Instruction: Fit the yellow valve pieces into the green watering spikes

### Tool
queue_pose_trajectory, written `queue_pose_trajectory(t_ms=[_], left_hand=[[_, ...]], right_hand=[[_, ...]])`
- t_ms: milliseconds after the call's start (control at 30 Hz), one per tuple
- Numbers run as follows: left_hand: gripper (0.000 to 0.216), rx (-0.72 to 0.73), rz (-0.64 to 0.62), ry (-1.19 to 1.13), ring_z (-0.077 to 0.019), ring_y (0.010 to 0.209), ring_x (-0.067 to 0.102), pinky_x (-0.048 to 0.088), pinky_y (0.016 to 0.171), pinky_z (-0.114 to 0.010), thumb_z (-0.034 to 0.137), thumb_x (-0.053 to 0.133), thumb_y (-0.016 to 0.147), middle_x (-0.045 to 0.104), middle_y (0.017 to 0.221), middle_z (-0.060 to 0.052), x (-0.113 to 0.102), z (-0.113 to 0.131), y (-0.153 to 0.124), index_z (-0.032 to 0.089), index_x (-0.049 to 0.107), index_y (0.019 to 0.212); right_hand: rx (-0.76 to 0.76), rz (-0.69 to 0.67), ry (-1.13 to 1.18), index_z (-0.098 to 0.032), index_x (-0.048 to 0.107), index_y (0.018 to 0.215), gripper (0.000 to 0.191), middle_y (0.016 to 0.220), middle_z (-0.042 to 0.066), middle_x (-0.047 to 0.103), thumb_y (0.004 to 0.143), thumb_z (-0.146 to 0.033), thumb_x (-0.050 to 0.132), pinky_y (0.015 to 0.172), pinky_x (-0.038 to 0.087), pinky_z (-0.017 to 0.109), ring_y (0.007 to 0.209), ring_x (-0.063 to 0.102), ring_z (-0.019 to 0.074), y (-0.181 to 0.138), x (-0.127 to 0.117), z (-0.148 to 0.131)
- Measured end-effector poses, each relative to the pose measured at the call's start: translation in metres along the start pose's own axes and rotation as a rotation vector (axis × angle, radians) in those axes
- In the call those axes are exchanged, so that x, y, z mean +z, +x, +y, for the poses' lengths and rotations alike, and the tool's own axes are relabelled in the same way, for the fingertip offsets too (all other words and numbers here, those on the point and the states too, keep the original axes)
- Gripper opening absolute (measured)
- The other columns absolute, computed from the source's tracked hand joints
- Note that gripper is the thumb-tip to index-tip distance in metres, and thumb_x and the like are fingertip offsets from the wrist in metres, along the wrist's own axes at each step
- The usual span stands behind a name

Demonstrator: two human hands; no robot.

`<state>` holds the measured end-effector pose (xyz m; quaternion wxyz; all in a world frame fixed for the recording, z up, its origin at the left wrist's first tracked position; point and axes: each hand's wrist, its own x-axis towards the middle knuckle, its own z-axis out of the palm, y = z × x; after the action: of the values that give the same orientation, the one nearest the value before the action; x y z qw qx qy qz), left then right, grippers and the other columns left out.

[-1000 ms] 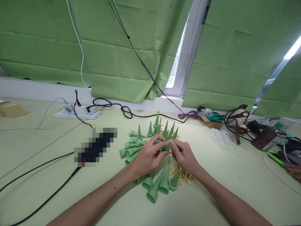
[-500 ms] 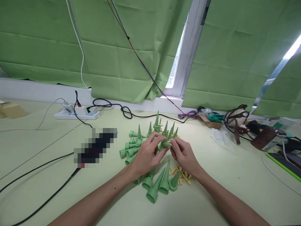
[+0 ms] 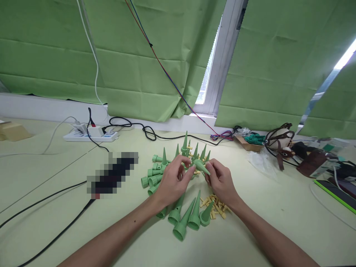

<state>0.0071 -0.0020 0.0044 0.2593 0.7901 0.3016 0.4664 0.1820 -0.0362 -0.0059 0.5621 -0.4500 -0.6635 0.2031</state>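
Swung around since the earlier frame, one green plastic spike [image 3: 201,167] was above the table [image 3: 222,248], tip slanting down rightward, its base grasped by the left hand [image 3: 175,180]; the right hand [image 3: 221,180] bunched beside the tip, whether gripping I couldn't tell. At least six upright spikes [image 3: 164,158] stood behind, with yellow pegs [image 3: 215,205] heaped uncountably nearer.
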Motion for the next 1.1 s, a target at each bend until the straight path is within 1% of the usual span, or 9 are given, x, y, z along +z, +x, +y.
queue_pose_trajectory(t_ms=[67,167,333,500,633,933,1100], left_hand=[[0.025,-0.016,-0.005,-0.004,-0.0102,0.058,0.043,0.035,0.056,-0.024,0.036,0.046,0.098,0.049,0.070,0.002,-0.0004,0.0002,0.0009,0.017,0.052,0.084],[0.040,-0.034,-0.045,-0.010,-0.0114,0.058,0.044,0.034,0.057,-0.026,0.039,0.040,0.100,0.049,0.064,0.001,-0.0010,0.0014,0.0021,0.015,0.052,0.069],[0.049,-0.106,-0.119,-0.079,-0.0107,0.055,0.041,0.032,0.057,-0.026,0.042,0.040,0.099,0.046,0.057,0.002,-0.0014,0.0048,0.0036,0.015,0.050,0.061],[0.048,-0.176,-0.157,-0.138,-0.0100,0.051,0.037,0.029,0.052,-0.024,0.047,0.042,0.098,0.040,0.053,0.004,-0.0019,0.0039,0.0036,0.015,0.052,0.063],[0.047,-0.192,-0.175,-0.146,-0.0095,0.049,0.036,0.029,0.050,-0.024,0.049,0.042,0.097,0.039,0.052,0.004,-0.0023,0.0026,0.0034,0.015,0.051,0.064],[0.045,-0.152,-0.183,-0.111,-0.0090,0.050,0.034,0.029,0.050,-0.023,0.048,0.044,0.096,0.036,0.053,0.005,-0.0026,-0.0011,0.0036,0.016,0.050,0.066],[0.043,-0.114,-0.176,-0.083,-0.0095,0.054,0.035,0.030,0.052,-0.024,0.047,0.045,0.096,0.036,0.058,0.005,-0.0032,-0.0024,0.0032,0.017,0.045,0.066]], right_hand=[[-0.014,-0.002,-0.012,-0.021,0.045,0.072,0.033,0.057,-0.005,0.044,0.100,-0.037,0.043,0.051,0.034,0.025,0.050,0.041,0.0106,-0.0004,0.0000,-0.0001],[-0.047,-0.012,-0.038,-0.020,0.047,0.073,0.031,0.058,-0.005,0.044,0.100,-0.035,0.043,0.052,0.034,0.025,0.050,0.041,0.0104,-0.0003,0.0000,-0.0001],[-0.074,-0.036,-0.048,-0.019,0.050,0.075,0.029,0.059,-0.004,0.046,0.100,-0.034,0.045,0.053,0.035,0.024,0.051,0.042,0.0101,0.0002,-0.0001,0.0011],[-0.078,-0.052,-0.047,-0.019,0.053,0.077,0.028,0.059,-0.004,0.046,0.099,-0.034,0.045,0.053,0.035,0.024,0.051,0.042,0.0100,-0.0019,-0.0004,0.0025],[-0.078,-0.055,-0.050,-0.019,0.052,0.077,0.028,0.058,-0.005,0.045,0.100,-0.034,0.045,0.053,0.034,0.024,0.051,0.041,0.0099,-0.0018,-0.0001,0.0026],[-0.071,-0.067,-0.053,-0.020,0.051,0.077,0.028,0.058,-0.005,0.045,0.100,-0.035,0.044,0.052,0.034,0.024,0.051,0.041,0.0104,-0.0005,0.0002,0.0043],[-0.058,-0.076,-0.037,-0.020,0.051,0.080,0.026,0.057,-0.005,0.045,0.100,-0.035,0.044,0.052,0.034,0.024,0.049,0.041,0.0105,-0.0011,0.0004,0.0053]])
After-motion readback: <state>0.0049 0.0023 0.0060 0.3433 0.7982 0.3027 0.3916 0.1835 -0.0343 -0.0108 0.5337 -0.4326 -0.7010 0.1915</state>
